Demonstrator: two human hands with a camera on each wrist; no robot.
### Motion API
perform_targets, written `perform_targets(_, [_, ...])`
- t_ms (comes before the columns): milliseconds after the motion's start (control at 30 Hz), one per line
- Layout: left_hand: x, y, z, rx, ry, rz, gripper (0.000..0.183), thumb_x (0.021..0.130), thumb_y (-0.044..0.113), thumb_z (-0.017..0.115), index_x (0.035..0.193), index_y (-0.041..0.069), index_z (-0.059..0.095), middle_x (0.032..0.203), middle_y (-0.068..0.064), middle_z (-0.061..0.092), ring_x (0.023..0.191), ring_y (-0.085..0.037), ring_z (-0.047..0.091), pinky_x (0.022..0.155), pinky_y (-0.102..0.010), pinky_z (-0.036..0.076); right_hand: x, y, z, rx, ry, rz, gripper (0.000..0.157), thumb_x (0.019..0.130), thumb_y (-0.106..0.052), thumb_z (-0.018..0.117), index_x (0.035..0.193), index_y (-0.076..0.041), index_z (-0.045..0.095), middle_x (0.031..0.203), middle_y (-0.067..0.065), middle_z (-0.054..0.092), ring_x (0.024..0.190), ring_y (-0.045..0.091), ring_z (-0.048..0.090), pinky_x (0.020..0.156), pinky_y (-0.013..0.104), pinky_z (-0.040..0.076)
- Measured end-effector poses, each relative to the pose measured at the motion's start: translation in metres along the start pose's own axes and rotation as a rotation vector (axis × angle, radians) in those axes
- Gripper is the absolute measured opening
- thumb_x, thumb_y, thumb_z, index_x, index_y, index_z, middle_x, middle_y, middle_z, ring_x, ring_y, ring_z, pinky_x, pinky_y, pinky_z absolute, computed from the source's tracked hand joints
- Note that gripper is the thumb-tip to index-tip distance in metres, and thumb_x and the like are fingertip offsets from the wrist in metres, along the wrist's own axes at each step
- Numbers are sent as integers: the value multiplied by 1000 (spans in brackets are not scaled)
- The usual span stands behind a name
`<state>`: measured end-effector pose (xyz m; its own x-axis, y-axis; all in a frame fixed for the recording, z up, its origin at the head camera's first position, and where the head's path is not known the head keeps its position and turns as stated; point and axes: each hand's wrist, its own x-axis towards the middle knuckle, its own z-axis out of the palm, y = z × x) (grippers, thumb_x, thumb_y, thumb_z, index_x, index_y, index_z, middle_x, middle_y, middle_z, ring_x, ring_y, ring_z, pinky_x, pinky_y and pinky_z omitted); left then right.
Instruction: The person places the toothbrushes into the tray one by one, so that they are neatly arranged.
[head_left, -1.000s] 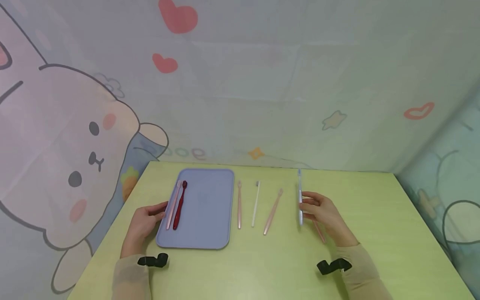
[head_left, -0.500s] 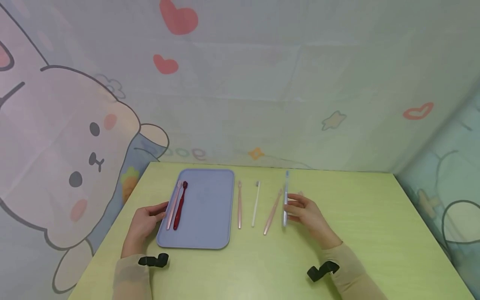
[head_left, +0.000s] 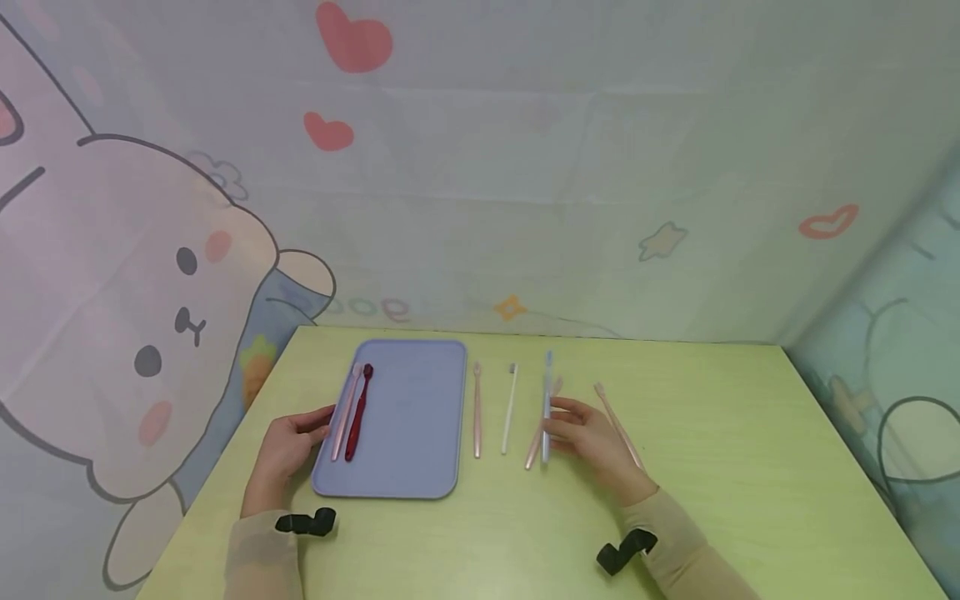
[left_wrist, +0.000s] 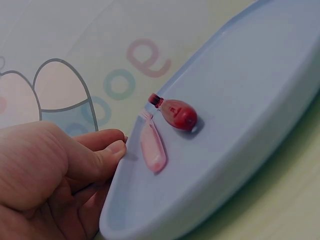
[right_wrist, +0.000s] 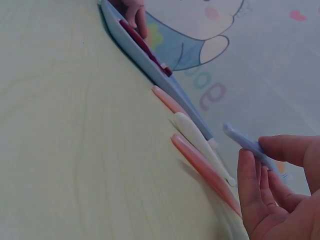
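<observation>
My right hand [head_left: 588,437] pinches a light blue toothbrush [head_left: 547,408] between thumb and fingertips, raised above the table with its head pointing away. In the head view it overlaps a pink toothbrush [head_left: 532,452] lying below. At the left, my left hand [head_left: 288,446] grips the near-left rim of a lavender tray [head_left: 412,417], thumb at the edge in the left wrist view. On the tray, a pale pink toothbrush [left_wrist: 153,147] and a dark red toothbrush [left_wrist: 180,115] lie side by side, near my left fingertips.
Right of the tray lie a pink toothbrush [head_left: 477,417] and a white toothbrush [head_left: 510,412]. Another pink toothbrush [head_left: 618,425] lies slanted beyond my right hand, partly hidden by it. A printed cloth [head_left: 480,167] hangs behind the yellow-green table [head_left: 750,467].
My right hand has carried the light blue toothbrush leftward, from beside the rightmost pink toothbrush to over the neighbouring pink one. My left hand stays at the tray rim.
</observation>
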<state>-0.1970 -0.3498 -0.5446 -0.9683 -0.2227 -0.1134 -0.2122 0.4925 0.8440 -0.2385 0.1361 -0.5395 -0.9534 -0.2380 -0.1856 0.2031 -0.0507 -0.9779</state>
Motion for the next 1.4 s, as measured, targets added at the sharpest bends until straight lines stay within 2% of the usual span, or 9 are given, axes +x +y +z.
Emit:
perform_targets(133, [-1,0,0,9,2,-6,41,104,5,67,144,-1,64,144,-26,63,147,-49,44,122,-61,33,-2,3,8,-1,-5,-14,56,99,0,71,150,11,50,130,27,65,98,18,71,89,33,63])
perform_targets(267, [-1,0,0,-1,0,-13,41,104,5,67,145,-1,64,145,-27,62,148,-49,43,123,-60,32,-2,5,20,0,-8,-4,54,97,0,73,147,9,54,122,19,68,94,16,70,83,29,63])
perform_targets(367, [-1,0,1,-14,-4,-14,41,104,4,67,145,-1,63,146,-27,61,148,-49,43,123,-61,32,-4,6,29,-16,-41,-3,54,98,-2,73,148,8,53,122,19,69,94,16,70,82,29,63])
perform_targets(467, [0,-1,1,-23,-4,-18,42,104,4,67,145,-1,63,146,-27,61,148,-49,42,123,-61,32,-6,5,41,-26,-87,-20,56,100,-3,72,150,8,51,125,23,68,97,18,72,87,33,63])
perform_targets(667, [0,-2,2,-27,3,-32,41,104,3,65,145,-1,63,146,-27,61,148,-48,43,123,-60,32,-2,3,66,-9,-137,-38,56,100,-5,71,151,8,50,130,26,67,101,19,72,92,42,63])
perform_targets(1200, [1,-1,2,-9,5,-22,41,103,4,67,144,-1,64,144,-26,62,147,-48,45,122,-60,33,1,8,145,9,-217,-45,57,94,1,75,147,8,55,116,18,69,90,17,71,82,39,66])
perform_targets(1400, [1,-2,0,46,-16,21,42,104,4,66,146,-1,62,145,-26,62,145,-49,46,121,-61,34,5,10,171,-11,-232,-40,55,93,2,77,145,6,59,111,14,71,90,18,72,80,39,66])
